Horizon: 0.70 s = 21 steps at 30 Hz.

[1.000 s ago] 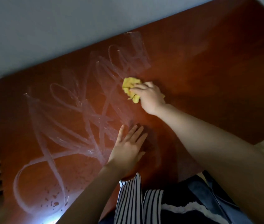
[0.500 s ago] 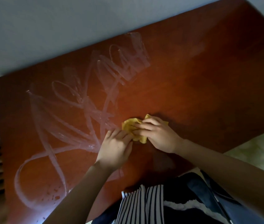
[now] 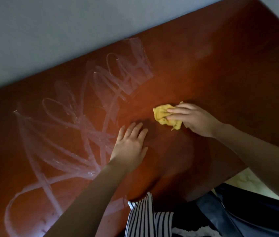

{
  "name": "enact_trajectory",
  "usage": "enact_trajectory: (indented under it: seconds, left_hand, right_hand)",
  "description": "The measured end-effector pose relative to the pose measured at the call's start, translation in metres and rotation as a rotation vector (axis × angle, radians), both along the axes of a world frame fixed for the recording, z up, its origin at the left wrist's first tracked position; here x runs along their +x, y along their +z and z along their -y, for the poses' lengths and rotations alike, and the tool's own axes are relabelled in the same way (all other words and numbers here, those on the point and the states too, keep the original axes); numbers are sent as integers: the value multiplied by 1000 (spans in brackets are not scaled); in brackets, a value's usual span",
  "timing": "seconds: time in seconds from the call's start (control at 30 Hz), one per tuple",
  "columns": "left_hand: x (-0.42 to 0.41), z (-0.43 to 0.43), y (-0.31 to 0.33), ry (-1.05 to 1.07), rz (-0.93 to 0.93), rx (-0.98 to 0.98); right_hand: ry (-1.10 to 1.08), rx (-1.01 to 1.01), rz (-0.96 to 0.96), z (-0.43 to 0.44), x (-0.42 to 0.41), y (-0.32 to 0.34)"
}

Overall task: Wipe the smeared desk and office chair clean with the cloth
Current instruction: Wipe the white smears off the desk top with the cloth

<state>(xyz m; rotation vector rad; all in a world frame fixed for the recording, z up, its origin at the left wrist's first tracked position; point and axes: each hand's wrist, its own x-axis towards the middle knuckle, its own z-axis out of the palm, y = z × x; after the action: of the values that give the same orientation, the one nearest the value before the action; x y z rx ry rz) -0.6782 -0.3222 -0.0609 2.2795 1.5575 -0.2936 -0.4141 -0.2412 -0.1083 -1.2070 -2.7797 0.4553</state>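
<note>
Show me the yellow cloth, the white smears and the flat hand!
yellow cloth [image 3: 160, 114]: head view, on its bunched left end.
white smears [image 3: 140, 65]: head view, on the broad streak at the top.
left hand [image 3: 129, 142]: head view, on the back of the hand.

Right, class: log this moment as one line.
right hand: holds cloth on desk | left hand: flat on desk | smears: desk's left part

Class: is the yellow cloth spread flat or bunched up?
Bunched up. The cloth is a crumpled wad with folds, gripped under the right hand on the desk.
</note>
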Motion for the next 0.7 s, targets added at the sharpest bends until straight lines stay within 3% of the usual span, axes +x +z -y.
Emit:
enact_trajectory:
  seconds: [0.3,0.57,0.7]
  left_hand:
    - [1,-34,-2,-42,-46,-50]
    - [-6,-47,-11,-12,-139,-32]
    - [-12,-49,-10,-18,-185,-60]
  right_hand:
    - [-358,25,-117,-91,-37,5]
    - [-706,50,-15,-158,-92,4]
    - [-747,43,-1,-155,-107,-1]
